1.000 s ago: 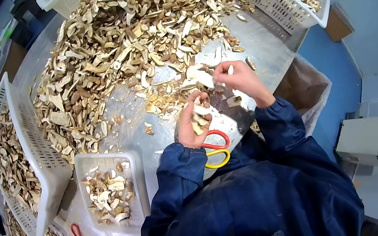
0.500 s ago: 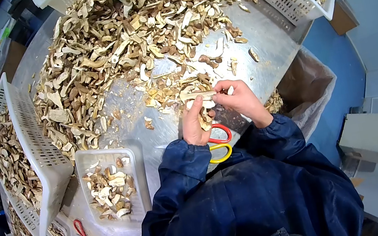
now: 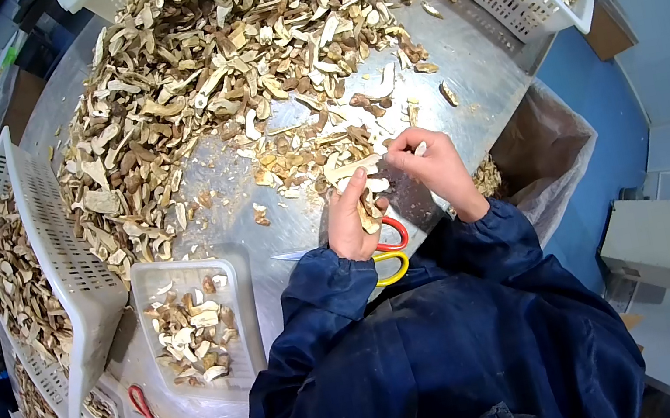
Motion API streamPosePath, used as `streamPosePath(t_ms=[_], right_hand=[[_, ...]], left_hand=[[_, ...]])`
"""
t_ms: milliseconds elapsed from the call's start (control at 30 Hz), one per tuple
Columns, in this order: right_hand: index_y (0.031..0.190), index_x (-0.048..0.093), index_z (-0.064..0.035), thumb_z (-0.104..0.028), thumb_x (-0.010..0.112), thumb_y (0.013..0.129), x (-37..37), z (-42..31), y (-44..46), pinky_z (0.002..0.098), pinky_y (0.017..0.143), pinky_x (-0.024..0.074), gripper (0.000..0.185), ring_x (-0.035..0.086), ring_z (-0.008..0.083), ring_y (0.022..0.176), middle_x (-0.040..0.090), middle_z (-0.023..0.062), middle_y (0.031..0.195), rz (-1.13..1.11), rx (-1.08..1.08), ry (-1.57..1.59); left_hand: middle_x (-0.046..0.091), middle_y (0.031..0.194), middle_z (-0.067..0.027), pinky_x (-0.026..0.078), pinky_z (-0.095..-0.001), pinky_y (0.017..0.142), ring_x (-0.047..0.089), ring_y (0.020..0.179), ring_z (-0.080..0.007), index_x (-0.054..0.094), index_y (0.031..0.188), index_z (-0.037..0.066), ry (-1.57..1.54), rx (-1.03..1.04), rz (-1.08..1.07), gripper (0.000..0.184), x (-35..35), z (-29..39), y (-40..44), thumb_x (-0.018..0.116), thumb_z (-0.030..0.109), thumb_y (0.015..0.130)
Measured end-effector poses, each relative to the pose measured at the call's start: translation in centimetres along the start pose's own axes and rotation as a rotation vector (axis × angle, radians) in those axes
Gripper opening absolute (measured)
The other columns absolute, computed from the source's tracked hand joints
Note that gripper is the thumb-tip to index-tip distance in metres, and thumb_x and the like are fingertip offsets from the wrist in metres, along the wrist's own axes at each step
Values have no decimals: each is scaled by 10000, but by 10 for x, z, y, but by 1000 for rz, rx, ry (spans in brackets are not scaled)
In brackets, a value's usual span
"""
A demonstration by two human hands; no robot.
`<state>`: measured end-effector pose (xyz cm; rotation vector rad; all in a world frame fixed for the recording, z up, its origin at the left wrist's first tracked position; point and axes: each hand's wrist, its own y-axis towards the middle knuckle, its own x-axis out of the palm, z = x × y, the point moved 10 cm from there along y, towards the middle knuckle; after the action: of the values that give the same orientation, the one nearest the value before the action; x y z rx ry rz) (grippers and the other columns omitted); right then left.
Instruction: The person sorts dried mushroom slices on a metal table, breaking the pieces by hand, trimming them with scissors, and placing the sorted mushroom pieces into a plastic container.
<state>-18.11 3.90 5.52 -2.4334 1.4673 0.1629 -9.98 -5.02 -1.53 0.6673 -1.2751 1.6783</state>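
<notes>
Several dried mushroom slices (image 3: 369,214) rest in my left hand (image 3: 348,223), its thumb and fingers closed around them. A long pale slice (image 3: 351,170) sticks out past the thumb. Close by on the right, my right hand (image 3: 437,171) is bent into a pinch, with a small whitish mushroom slice (image 3: 420,148) between its fingers. Its fingertips are near the end of the long slice; contact there is unclear. Scissors with one red and one yellow handle (image 3: 394,268) lie under my left wrist, the blade pointing left.
A large heap of dried mushroom slices (image 3: 239,57) covers the back of the metal table (image 3: 483,87). White baskets (image 3: 72,253) stand left and far right. A shallow tray (image 3: 246,330) holds slices, beside red-handled scissors (image 3: 142,405). A lined bin (image 3: 549,138) is at right.
My right hand has moved slightly right and up, away from my left hand, with the small slice in it. The slices in my left hand have shifted a little.
</notes>
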Motion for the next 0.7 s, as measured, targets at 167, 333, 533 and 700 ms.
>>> streamPosePath(t_ms=[167, 333, 533, 700], right_hand=[[821, 631, 30, -78, 627, 784, 4, -27, -9, 235, 600, 448, 114, 571, 111, 685, 620, 46, 751, 62, -222, -156], [873, 604, 46, -112, 567, 847, 4, -3, -4, 246, 574, 448, 164, 576, 143, 656, 605, 55, 753, -1, 13, -2], [1090, 517, 51, -312, 444, 945, 19, 42, 10, 338, 744, 514, 398, 593, 247, 845, 586, 162, 964, -185, 367, 1350], [1182, 449, 55, -442, 327, 960, 17, 1, 1, 419, 944, 445, 559, 528, 318, 1072, 516, 230, 1164, -148, 146, 1375]], left_hand=[[618, 857, -8, 466, -221, 504, 581, 652, -88, 568, 1040, 58, 107, 70, 25, 189, -6, -1, 3, 588, 160, 882], [610, 843, -16, 473, -223, 505, 575, 650, -94, 566, 1006, 57, 134, 69, 44, 170, -7, -3, 1, 586, 175, 885], [592, 958, -68, 517, -314, 780, 560, 902, -195, 553, 1025, 55, -542, -291, -151, 207, -4, -26, 4, 515, 230, 920], [597, 1096, -77, 369, -436, 1007, 528, 1081, -251, 572, 1054, 89, -620, -197, -163, 268, 7, -28, 0, 444, 296, 942]])
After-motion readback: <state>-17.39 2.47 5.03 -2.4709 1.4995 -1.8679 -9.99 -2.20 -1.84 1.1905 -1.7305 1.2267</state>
